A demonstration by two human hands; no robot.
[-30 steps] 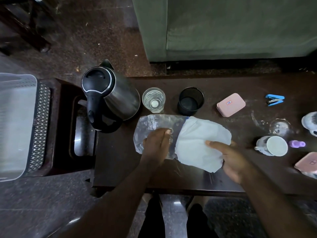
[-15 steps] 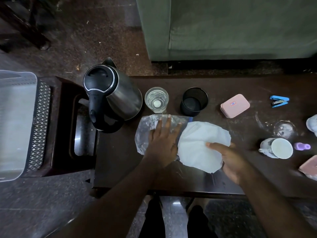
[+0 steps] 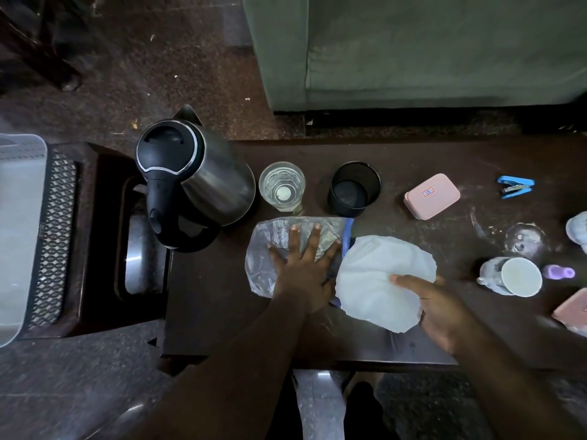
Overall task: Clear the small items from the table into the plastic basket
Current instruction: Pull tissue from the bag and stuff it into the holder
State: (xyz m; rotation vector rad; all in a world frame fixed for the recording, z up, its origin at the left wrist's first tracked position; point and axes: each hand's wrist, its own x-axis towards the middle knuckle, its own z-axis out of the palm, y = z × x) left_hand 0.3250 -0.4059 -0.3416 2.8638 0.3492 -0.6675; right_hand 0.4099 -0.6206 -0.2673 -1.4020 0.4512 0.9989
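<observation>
left hand [image 3: 301, 268] spread flat on plastic bag [image 3: 263, 249] | right hand [image 3: 441, 306] pinching white sheet [image 3: 378, 274]

A dim room seen from above. The floor [image 3: 133, 68] is dark speckled stone, brownish, with small pale bits of debris scattered across it. At the far side stands a green upholstered sofa [image 3: 428, 49], its base meeting the floor in deep shadow. In the middle runs a long dark wooden table [image 3: 222, 306], its top scuffed and faintly glossy, stretching off to the right. Just beside its left end sits a lower dark wooden stand [image 3: 101, 173] with a recessed opening. In the far left corner, the legs of dark wooden furniture [image 3: 38, 52] show. Light is low and cool, with faint reflections on the near floor.
</observation>
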